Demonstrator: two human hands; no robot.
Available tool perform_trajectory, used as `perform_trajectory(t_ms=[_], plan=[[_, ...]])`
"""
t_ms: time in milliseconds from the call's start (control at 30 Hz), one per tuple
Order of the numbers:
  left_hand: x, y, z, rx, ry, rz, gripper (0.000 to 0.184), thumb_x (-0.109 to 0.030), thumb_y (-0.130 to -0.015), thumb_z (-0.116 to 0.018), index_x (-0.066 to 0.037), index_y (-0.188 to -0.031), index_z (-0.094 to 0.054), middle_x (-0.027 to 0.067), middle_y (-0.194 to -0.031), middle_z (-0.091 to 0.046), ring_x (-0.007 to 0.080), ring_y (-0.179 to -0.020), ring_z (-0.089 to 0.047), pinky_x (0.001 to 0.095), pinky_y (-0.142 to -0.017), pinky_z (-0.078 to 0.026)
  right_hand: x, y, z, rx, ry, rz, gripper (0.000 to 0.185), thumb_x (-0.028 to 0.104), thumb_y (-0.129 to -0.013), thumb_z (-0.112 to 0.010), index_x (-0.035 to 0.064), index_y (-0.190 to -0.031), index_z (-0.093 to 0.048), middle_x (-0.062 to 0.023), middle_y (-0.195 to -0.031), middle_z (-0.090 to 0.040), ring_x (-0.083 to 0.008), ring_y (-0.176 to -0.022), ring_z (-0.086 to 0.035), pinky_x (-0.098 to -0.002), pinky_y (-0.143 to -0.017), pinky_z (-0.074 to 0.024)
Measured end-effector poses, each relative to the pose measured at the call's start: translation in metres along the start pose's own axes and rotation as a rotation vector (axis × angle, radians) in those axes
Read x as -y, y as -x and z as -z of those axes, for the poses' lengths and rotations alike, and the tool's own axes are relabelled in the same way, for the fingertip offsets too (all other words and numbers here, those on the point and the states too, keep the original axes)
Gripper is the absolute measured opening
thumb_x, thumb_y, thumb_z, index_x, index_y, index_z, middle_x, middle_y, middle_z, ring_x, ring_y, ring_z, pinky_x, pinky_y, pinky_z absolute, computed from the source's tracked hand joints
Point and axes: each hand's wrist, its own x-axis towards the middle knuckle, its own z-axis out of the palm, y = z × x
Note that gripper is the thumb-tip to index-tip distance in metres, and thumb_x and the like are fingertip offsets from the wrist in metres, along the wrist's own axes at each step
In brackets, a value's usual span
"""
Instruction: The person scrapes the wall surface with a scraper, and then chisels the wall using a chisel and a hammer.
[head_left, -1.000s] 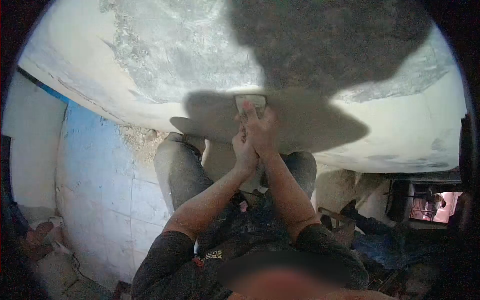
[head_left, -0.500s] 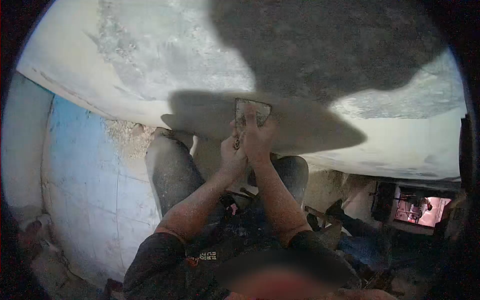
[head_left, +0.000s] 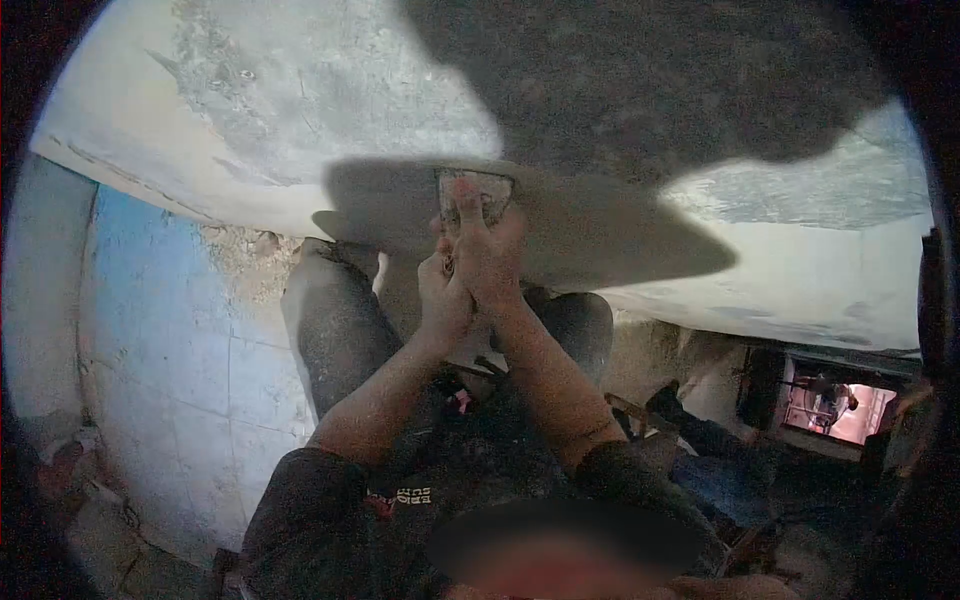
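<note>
one flat scraper (head_left: 493, 187) is gripped by both hands, the left hand (head_left: 440, 293) low, the right hand (head_left: 487, 262) above; a finger laid along its face would steady it under pressure; its far edge seems near the pale wall (head_left: 340, 115), contact unclear.

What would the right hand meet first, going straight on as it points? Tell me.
Likely the plastered surface, through the scraper that the right hand holds; whether the blade already touches is unclear from this view.
</note>
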Motion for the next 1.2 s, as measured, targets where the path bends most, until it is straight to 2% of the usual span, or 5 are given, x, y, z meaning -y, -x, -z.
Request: perform_trajectory(t_ms=[200,233,733,933,1200], plan=[[-0.004,-0.006,0.009,0.076,0.015,0.014,0.043,-0.035,-0.093,-0.049,0.005,-0.104,-0.055,0.0086,-0.077,-0.06,0.0104,-0.064,-0.053,0.0275,-0.054,-0.042,-0.008,0.001,-0.005,-0.05,-0.08,-0.024,0.037,0.039,-0.088,-0.058,0.0029,-0.08,-0.058,-0.0065,-0.064,-0.061,-0.011,-0.052,-0.057,-0.0247,-0.044,-0.0447],[-0.003,-0.004,0.013,0.103,0.018,0.287,0.04,-0.031,-0.093,-0.048,0.007,-0.107,-0.054,0.01,-0.082,-0.062,0.0119,-0.072,-0.055,0.0266,-0.062,-0.044,-0.006,0.003,-0.006,-0.114,-0.032,-0.08,0.036,0.038,-0.088,-0.059,0.003,-0.079,-0.058,-0.0064,-0.063,-0.061,-0.0109,-0.049,-0.056,-0.0248,-0.044,-0.044],[-0.03,-0.023,0.035,0.044,-0.016,-0.142,0.036,-0.024,-0.094,-0.047,0.005,-0.113,-0.053,0.0063,-0.068,-0.059,0.0102,-0.059,-0.05,0.0291,-0.056,-0.043,0.007,-0.007,-0.042,-0.028,-0.005,0.155,0.033,0.036,-0.089,-0.057,0.0044,-0.08,-0.06,-0.0061,-0.064,-0.063,-0.0078,-0.049,-0.056,-0.0211,-0.04,-0.0398],[-0.022,-0.016,0.035,0.1,-0.378,-0.059,0.041,-0.028,-0.093,-0.045,0.005,-0.117,-0.052,0.0157,-0.071,-0.06,0.0156,-0.064,-0.055,0.0315,-0.061,-0.044,-0.025,-0.005,-0.018,-0.132,0.018,0.138,0.033,0.035,-0.09,-0.057,0.0028,-0.082,-0.059,-0.0057,-0.066,-0.062,-0.0087,-0.05,-0.056,-0.0242,-0.042,-0.0422],[-0.008,-0.013,0.029,0.208,-0.152,0.075,0.038,-0.027,-0.092,-0.046,0.008,-0.106,-0.054,0.0218,-0.08,-0.062,0.0228,-0.074,-0.061,0.0338,-0.068,-0.046,-0.021,0.001,-0.014,-0.122,0.008,0.136,0.035,0.036,-0.091,-0.055,0.0013,-0.083,-0.057,-0.0064,-0.068,-0.062,-0.0108,-0.053,-0.058,-0.0252,-0.046,-0.0456]])
